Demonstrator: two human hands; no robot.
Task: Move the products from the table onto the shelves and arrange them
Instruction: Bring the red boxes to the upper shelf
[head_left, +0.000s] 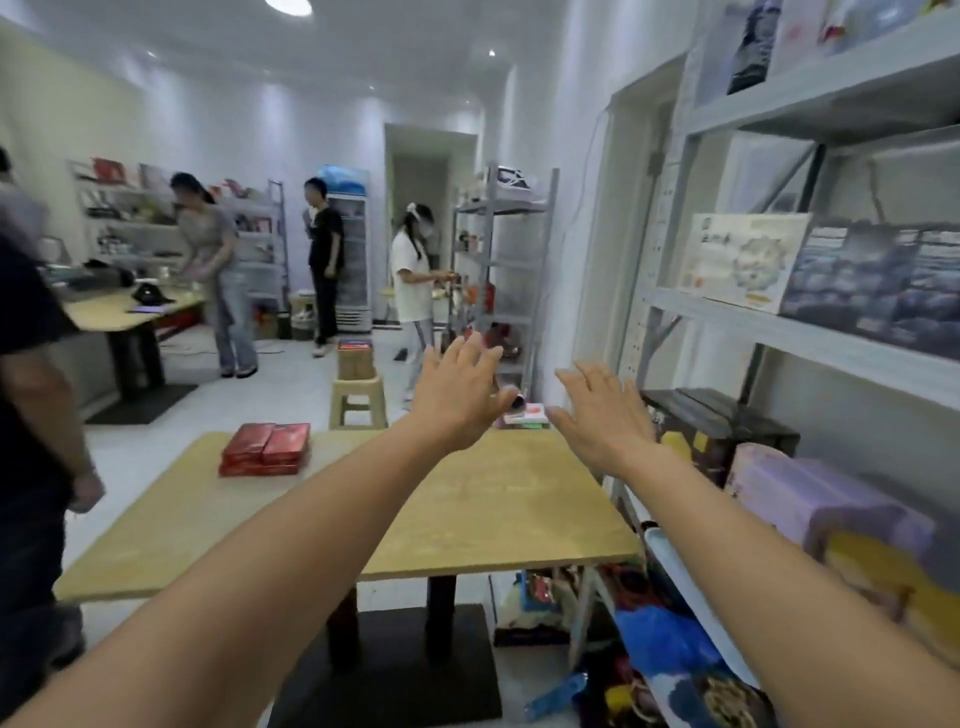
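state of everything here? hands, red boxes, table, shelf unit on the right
left hand: open, fingers spread, in the air, empty
right hand: open, fingers spread, in the air, empty
stack of flat red boxes: lying at the table's far left corner, untouched
light wooden table: standing, bears the red stack
grey metal shelf unit: partly filled, flat picture boxes upright on its middle shelf

We hold our left hand (457, 400) and right hand (602, 415) out above the wooden table (498, 509), fingers spread, gripping nothing. Red boxes (266, 449) sit stacked at its far left corner. Shelves (810, 332) stand to our right, carrying flat printed boxes (743, 262).
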